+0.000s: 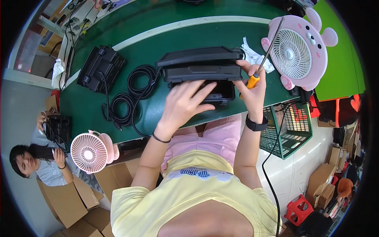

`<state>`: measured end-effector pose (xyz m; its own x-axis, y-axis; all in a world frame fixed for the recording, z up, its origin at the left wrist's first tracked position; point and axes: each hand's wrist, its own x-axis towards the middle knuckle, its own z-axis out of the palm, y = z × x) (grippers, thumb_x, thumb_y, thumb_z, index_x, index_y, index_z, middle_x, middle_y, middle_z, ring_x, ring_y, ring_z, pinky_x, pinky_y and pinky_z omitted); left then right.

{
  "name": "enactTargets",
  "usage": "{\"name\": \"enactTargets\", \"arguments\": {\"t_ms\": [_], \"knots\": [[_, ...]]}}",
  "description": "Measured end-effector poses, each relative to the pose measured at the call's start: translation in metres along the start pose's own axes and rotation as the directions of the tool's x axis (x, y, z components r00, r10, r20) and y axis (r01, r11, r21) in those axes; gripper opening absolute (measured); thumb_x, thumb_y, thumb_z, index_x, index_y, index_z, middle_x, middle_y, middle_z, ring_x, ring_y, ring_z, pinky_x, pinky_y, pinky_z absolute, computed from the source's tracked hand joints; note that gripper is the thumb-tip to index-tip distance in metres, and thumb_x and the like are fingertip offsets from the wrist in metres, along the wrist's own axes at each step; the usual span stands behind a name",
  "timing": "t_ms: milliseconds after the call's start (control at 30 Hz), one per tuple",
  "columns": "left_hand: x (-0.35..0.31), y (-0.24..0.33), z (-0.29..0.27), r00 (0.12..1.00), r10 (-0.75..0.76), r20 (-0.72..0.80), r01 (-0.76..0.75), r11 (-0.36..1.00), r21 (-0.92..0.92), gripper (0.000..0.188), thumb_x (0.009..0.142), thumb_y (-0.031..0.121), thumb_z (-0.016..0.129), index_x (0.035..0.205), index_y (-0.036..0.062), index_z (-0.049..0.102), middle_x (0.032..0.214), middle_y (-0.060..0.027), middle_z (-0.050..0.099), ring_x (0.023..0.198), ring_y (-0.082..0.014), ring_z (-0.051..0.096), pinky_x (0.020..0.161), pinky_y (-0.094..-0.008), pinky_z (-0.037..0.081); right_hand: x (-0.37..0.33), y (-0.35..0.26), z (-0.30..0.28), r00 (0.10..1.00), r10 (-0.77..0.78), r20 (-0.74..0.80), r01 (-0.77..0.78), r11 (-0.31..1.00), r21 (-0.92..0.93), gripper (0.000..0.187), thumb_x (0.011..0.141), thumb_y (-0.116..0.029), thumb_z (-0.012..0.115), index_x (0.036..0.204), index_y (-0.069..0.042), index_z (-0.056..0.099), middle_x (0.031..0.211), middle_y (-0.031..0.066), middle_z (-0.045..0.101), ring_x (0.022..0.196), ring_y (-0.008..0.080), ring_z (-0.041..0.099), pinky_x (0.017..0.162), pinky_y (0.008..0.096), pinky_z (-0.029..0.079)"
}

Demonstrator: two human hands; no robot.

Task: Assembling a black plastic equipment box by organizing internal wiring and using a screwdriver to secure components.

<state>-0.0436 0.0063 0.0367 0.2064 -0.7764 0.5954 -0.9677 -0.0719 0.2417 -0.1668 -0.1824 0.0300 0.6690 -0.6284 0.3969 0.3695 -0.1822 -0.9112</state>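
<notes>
A black plastic box (201,73) stands at the table's near edge with its lid parts raised and a dark hollow facing me. My left hand (184,103) is open, its fingers stretched across the front of that hollow; whether they touch the inside cannot be seen. In my right hand (252,85) is a screwdriver (252,81) with a yellow handle, its long metal shaft pointing up and away. Fingers of the same hand rest against the box's right side. A coiled black cable (143,82) lies just left of the box.
Another black box (101,69) with a cable sits farther left on the green table (177,37). A pink fan (292,53) and crumpled white tissue (256,55) are at the right. A smaller fan (90,153) stands near left. A green crate (294,126) is below right; a co-worker (51,164) is at left.
</notes>
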Motion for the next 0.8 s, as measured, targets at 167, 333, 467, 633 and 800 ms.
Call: {"name": "enactTargets", "arguments": {"t_ms": [167, 333, 467, 633, 800], "knots": [[-0.034, -0.017, -0.006, 0.974, -0.101, -0.202, 0.116, 0.991, 0.064, 0.054, 0.067, 0.029, 0.084, 0.118, 0.0132, 0.07, 0.118, -0.012, 0.064, 0.111, -0.0363, 0.058, 0.091, -0.0443, 0.049, 0.006, 0.005, 0.008, 0.999, -0.033, -0.02, 0.034, 0.998, 0.052, 0.043, 0.08, 0.013, 0.068, 0.099, -0.011, 0.037, 0.127, 0.0163, 0.06, 0.106, 0.0104, 0.058, 0.064, 0.0148, 0.046], [-0.045, -0.023, -0.004, 0.99, -0.13, -0.05, 0.135, 0.985, 0.109, 0.051, 0.073, 0.025, 0.08, 0.121, 0.015, 0.067, 0.116, -0.0014, 0.067, 0.12, -0.0259, 0.056, 0.106, -0.048, 0.036, 0.014, 0.004, 0.011, 0.998, 0.036, -0.055, -0.033, 0.997, 0.065, 0.039, 0.084, 0.013, 0.063, 0.099, -0.011, 0.037, 0.13, 0.0168, 0.059, 0.108, 0.0113, 0.058, 0.06, 0.0149, 0.045], [-0.036, -0.032, -0.011, 0.993, -0.11, 0.038, 0.105, 0.986, 0.127, 0.052, 0.075, 0.023, 0.079, 0.124, 0.0166, 0.064, 0.101, -0.0022, 0.065, 0.111, -0.0237, 0.056, 0.108, -0.0496, 0.033, 0.023, 0.007, 0.013, 0.999, -0.006, -0.038, 0.006, 1.0, 0.003, 0.035, 0.085, 0.011, 0.062, 0.099, -0.011, 0.037, 0.131, 0.0149, 0.06, 0.099, 0.0073, 0.057, 0.056, 0.0146, 0.043], [-0.028, -0.033, -0.009, 0.989, -0.121, -0.082, 0.13, 0.986, 0.107, 0.048, 0.068, 0.022, 0.083, 0.113, 0.0147, 0.067, 0.094, -0.0039, 0.062, 0.107, -0.0249, 0.056, 0.104, -0.0498, 0.038, 0.025, 0.005, 0.013, 1.0, 0.008, -0.03, -0.009, 0.999, -0.041, 0.033, 0.086, 0.007, 0.062, 0.099, -0.01, 0.038, 0.13, 0.0131, 0.061, 0.09, 0.0041, 0.055, 0.052, 0.0137, 0.04], [-0.026, -0.032, 0.001, 0.906, -0.387, -0.172, 0.375, 0.922, -0.1, 0.048, 0.066, 0.017, 0.089, 0.105, 0.0067, 0.063, 0.126, -0.0155, 0.04, 0.111, -0.0364, 0.052, 0.091, -0.0445, 0.049, 0.021, 0.015, 0.005, 0.992, -0.117, 0.04, 0.123, 0.957, -0.262, 0.034, 0.084, 0.001, 0.068, 0.099, -0.009, 0.039, 0.128, 0.0143, 0.063, 0.103, 0.0147, 0.057, 0.091, 0.0273, 0.047]]}}
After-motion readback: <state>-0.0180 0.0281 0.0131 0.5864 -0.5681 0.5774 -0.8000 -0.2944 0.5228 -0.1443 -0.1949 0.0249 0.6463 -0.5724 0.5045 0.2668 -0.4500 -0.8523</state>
